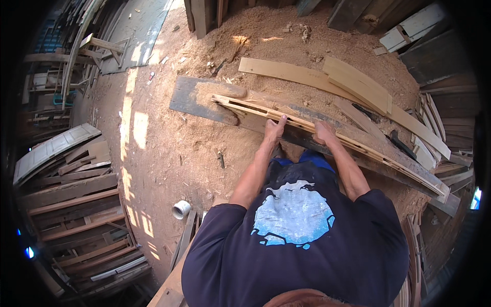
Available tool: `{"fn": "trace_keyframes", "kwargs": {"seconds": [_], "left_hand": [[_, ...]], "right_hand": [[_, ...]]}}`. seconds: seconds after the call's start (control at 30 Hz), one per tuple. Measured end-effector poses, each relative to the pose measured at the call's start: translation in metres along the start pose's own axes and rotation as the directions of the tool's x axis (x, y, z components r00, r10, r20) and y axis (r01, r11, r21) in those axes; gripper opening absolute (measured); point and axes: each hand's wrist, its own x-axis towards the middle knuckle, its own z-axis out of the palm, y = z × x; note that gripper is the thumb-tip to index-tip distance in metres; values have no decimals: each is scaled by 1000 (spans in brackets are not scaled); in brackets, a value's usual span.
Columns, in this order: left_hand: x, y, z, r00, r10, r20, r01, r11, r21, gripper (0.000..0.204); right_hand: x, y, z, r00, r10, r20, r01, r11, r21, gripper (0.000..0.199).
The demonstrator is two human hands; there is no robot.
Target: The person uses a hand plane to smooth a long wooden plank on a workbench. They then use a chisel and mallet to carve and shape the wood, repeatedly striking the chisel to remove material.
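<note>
A long, narrow pale wooden rail with slots cut along its edge lies slantwise in front of me, from the upper left down to the lower right. My left hand grips its near side, thumb up on the top edge. A little further right, my right hand is closed around the same rail. Beneath it runs a thick, dark, worn plank strewn with sawdust. The undersides of both hands' grips are hidden.
Pale boards lie beyond the plank, near a dark tool-like object. Sawdust and chips cover the floor. Stacked timber and a white panel stand left; a white pipe piece sits nearer.
</note>
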Motion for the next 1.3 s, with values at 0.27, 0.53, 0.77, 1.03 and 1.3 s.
{"fn": "trace_keyframes", "kwargs": {"seconds": [0.27, 0.53, 0.77, 1.03, 1.3], "left_hand": [[10, -5, -5, 981, -12, 194, 58, 970, -236, 46], [-6, 0, 9, 986, -157, 46, 162, 892, -421, 61], [-91, 7, 148, 917, -399, 18, 310, 683, -661, 75], [-123, -3, 240, 924, -380, -42, 270, 726, -632, 55], [-124, -4, 234, 919, -392, -46, 284, 739, -610, 43]], "right_hand": [[-3, 28, 11, 972, -99, -214, 177, 906, 384, 77], [-44, 231, -61, 924, 245, -292, -53, 842, 537, 46], [-76, 507, -22, 834, 551, 38, -536, 790, 299, 37], [-123, 658, 51, 675, 705, 217, -725, 688, 19, 54], [-92, 690, 66, 738, 642, 209, -646, 761, -56, 44]]}}
